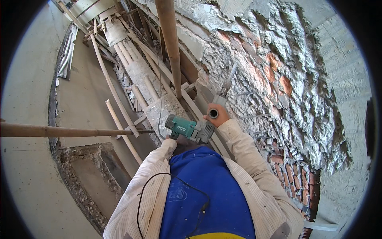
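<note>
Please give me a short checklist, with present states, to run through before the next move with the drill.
1. Right hand gripping the drill near its front: ok.
2. Left hand firm at the rear: cannot tell, mostly hidden.
3. Bit fitted: ok, it projects from the nose.
4. Bit touching the wall: cannot tell from this angle.
5. Cable tucked away: not ok, it loops across the shirt.

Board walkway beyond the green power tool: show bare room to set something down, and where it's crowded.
Barest: the dusty middle board, round poles at both ends. The near board is crowded: crumbs litter it, the cable crosses it, and the green power tool hides its near end.
</note>
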Tool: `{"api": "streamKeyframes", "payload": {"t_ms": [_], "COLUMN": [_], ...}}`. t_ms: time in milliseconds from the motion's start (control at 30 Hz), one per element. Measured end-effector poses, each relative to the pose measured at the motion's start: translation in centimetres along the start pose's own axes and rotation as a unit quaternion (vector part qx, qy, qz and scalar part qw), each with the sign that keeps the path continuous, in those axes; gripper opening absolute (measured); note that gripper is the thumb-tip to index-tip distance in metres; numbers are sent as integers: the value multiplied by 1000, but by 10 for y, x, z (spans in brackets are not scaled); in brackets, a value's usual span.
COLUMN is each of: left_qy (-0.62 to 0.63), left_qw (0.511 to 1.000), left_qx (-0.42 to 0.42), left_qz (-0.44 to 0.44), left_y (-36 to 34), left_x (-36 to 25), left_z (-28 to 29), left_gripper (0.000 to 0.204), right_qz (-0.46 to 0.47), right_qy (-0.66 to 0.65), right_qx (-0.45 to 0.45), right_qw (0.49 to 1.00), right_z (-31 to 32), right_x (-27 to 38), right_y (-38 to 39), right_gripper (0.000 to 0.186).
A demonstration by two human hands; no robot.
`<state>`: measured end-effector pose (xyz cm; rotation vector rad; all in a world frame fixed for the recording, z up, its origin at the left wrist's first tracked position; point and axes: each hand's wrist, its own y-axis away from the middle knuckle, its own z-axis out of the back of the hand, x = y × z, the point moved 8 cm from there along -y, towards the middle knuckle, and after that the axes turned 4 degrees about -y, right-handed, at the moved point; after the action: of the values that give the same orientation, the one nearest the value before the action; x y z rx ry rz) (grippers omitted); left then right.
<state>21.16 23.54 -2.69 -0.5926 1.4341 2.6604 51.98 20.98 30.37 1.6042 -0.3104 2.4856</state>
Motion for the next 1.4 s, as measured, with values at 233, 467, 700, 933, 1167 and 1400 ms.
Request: {"api": "streamKeyframes", "payload": {"t_ms": [233,467,700,933,1167,1400], "left_qy": [35,26,75,-80,-31,-64], "left_qw": [999,999,996,996,999,998], "left_qx": [37,39,39,28,7,-6], "left_qz": [2,-9,7,-7,3,7], "left_y": [7,-12,-24,-37,-10,-15], "left_x": [-9,3,16,11,-8,2], "left_z": [8,0,-3,1,23,24], "left_gripper": [76,74,77,80,75,86], "right_qz": [1,-27,-8,-16,-26,8], "right_qy": [56,49,24,31,7,46], "right_qx": [7,5,11,2,0,-62], "right_qw": [998,998,1000,999,1000,997], "right_z": [0,-1,-4,-2,-5,-6], "right_x": [2,-3,-2,3,-8,-28], "right_y": [-1,-6,-9,-11,-10,-10], "right_gripper": [35,36,36,40,43,39]}}
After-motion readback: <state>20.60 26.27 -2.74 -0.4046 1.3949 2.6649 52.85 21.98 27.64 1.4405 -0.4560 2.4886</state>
